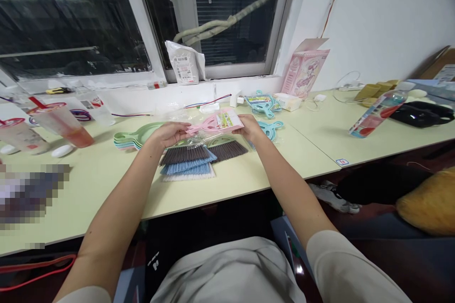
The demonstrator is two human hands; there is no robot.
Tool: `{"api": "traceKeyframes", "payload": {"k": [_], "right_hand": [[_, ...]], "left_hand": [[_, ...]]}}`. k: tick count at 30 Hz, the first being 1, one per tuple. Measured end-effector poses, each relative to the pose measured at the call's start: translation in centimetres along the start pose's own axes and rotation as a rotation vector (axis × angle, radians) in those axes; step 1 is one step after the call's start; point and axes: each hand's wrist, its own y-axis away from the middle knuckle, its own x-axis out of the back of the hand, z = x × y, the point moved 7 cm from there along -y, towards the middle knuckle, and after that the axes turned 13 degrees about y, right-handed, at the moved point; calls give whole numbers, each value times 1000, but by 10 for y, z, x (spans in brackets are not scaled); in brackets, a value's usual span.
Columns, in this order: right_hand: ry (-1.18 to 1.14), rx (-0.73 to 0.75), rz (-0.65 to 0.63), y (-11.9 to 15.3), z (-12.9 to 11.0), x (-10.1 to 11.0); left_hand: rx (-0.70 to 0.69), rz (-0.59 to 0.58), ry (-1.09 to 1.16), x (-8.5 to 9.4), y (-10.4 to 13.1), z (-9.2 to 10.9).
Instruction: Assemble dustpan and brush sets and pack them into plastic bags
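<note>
A small pink dustpan (pixel 208 124), with a colourful label card and clear plastic wrap, is held flat above the table. My left hand (pixel 171 133) grips its handle end, fingers closed. At the wide end, my right hand (pixel 249 128) pinches the edge beside the label. Beneath it lie hand brushes (pixel 188 163) with dark, blue and white bristles, their handles partly hidden. Left of them, a stack of green and pastel dustpans (pixel 137 136) is partly covered by my left hand. Light-blue dustpans (pixel 272 130) lie beyond my right hand.
Wrapped blue sets (pixel 263 102) lie by the wall near a pink box (pixel 305 68). Drink cups (pixel 64 123) stand at left; a bottle (pixel 378 109) and black case (pixel 423 112) are at right. A white package (pixel 185 64) leans on the window. The table's front edge (pixel 213 201) is close to me.
</note>
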Motion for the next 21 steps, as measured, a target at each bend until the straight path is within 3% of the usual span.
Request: {"api": "traceKeyframes", "payload": {"k": [4,11,18,21], "right_hand": [[-69,3,78,-4,-1,7],[-106,-44,100,-6,1,18],[-81,-131,-103,-5,0,14],[-191,-143,-108,-6,0,19]], "left_hand": [[-57,24,-12,8,-2,7],[-133,40,-16,13,0,15],[-213,110,-20,27,-7,22],[-218,113,-4,30,-10,24]]}}
